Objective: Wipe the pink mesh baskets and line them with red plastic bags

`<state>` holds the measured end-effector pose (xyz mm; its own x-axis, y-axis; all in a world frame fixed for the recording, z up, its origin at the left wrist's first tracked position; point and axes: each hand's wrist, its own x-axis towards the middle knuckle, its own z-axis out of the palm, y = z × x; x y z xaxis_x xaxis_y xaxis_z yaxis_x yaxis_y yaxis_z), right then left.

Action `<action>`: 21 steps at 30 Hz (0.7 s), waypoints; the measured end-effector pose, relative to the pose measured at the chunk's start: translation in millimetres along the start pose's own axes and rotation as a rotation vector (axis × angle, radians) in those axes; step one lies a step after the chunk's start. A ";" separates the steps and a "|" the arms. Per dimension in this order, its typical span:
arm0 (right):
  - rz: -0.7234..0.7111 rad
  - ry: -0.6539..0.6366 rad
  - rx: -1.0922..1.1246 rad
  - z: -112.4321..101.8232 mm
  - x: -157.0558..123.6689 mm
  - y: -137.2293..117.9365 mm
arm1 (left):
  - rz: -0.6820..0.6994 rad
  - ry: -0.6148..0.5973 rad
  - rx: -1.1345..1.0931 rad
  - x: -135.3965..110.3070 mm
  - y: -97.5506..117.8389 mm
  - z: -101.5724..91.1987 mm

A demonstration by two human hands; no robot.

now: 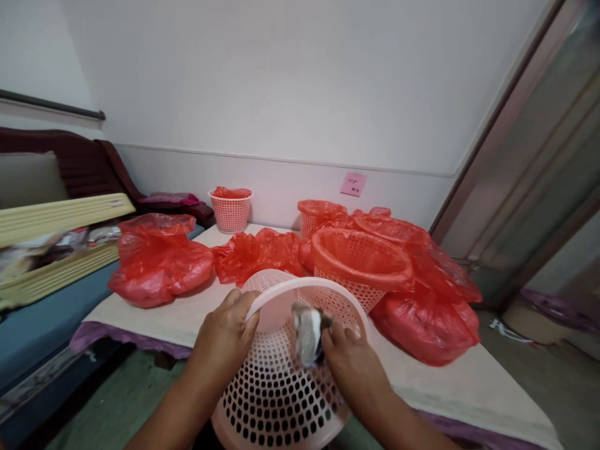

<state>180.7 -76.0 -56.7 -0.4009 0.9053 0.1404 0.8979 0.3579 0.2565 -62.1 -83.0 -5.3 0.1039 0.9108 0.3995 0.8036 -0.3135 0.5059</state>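
A pale pink plastic basket with a perforated wall is held at the near edge of the table, apparently tilted. My left hand is closed around its rim, thumb on one side and fingers on the other. In my right hand a crumpled grey and white cloth is pinched, over the basket's wall near the opening. The cloth is blurred, and part of it is hidden by my fingers.
On the table are a basket lined with a red bag, a filled red plastic bag, loose red plastic, and a smaller basket near the wall. A pink note is stuck to the wall.
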 end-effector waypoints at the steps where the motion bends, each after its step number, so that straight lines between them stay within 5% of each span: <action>1: -0.004 -0.063 0.055 6.8 -2.7 -10.6 | -0.002 0.003 0.001 0.3 0.6 -0.3; 5: -0.035 -0.173 0.385 33.1 -8.2 -41.8 | -0.042 0.032 -0.016 1.1 2.4 -3.4; 8: -0.044 -0.107 0.955 44.3 -5.2 -45.5 | -0.042 0.036 -0.037 0.7 -1.2 -4.7; 11: 0.233 -0.086 1.702 45.6 5.7 -40.8 | -0.032 0.076 -0.067 0.3 -8.5 -3.4; 13: 0.469 -0.063 1.992 42.7 16.5 -37.1 | -0.040 0.107 -0.084 0.0 -12.3 -1.5; 17: 0.665 0.060 2.224 33.5 44.5 -28.9 | -0.065 0.103 -0.099 -2.9 -11.3 2.3; 21: 0.698 0.155 2.352 14.8 74.1 -25.8 | -0.062 0.081 -0.099 -8.6 -4.1 5.4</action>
<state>130.5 -14.8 -67.1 -0.0032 0.9731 -0.2304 -0.5450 -0.1949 -0.8155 -63.2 -88.1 -15.0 0.0049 0.9058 0.4236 0.7447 -0.2860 0.6030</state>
